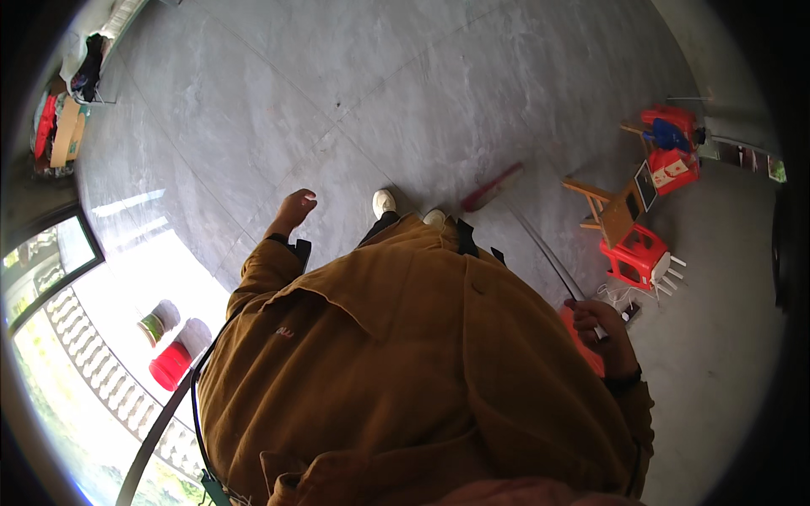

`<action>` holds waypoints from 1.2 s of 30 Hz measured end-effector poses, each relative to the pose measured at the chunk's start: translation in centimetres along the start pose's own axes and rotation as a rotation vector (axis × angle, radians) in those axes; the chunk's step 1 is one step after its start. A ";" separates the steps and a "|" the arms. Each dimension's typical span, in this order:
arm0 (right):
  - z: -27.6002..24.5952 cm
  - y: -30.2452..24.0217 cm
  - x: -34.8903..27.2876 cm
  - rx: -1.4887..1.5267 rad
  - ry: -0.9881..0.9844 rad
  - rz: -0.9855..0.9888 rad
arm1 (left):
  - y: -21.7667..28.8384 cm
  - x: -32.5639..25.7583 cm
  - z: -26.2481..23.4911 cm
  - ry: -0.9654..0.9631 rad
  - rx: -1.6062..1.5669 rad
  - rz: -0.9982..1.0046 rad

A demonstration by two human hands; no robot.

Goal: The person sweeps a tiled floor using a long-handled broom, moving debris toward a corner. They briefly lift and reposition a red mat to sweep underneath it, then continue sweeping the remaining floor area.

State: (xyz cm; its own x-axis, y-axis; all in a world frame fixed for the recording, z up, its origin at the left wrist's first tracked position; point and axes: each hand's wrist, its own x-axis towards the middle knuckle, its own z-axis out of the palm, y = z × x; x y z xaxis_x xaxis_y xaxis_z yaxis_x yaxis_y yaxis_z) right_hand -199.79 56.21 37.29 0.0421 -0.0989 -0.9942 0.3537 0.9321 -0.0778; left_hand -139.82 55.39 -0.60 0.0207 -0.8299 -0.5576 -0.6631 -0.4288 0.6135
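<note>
My right hand (597, 325) is closed around the upper end of a broom's thin metal handle (547, 250). The handle slants away toward my feet, where the reddish broom head (492, 187) lies on the grey floor just ahead of my right shoe (434, 218). Off to the left, my left hand (295, 207) hangs in the air with nothing visible in it, its fingers loosely curled and a little apart. An orange-red object (582, 340) shows partly behind my right hand; its kind is hidden.
At right stand red plastic stools (634, 257), a wooden chair (614, 218) and cords (620, 295) on the floor. A red bucket (170, 365) and a small green-and-red container (152, 329) sit in sunlight at left, near a balustrade (93, 358). Boxes (66, 131) are piled far left.
</note>
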 end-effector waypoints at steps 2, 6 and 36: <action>2.7 -0.4 0.3 -0.048 -0.017 -0.107 | -0.9 -0.1 -0.3 -0.019 -0.003 -0.018; 6.0 -3.7 3.6 -0.012 -0.247 -0.106 | -5.2 -2.9 -1.2 0.026 -0.043 -0.094; 8.4 -23.4 3.2 -1.100 -0.284 -0.123 | 21.0 0.7 5.5 0.219 0.179 0.041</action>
State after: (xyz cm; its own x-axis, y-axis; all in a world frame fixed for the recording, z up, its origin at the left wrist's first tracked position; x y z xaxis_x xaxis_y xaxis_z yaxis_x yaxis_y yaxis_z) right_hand -200.06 31.12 36.53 0.3233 -0.1553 -0.9335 -0.6340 0.6968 -0.3355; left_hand -157.80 47.77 8.83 0.1390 -0.9109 -0.3886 -0.7879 -0.3394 0.5138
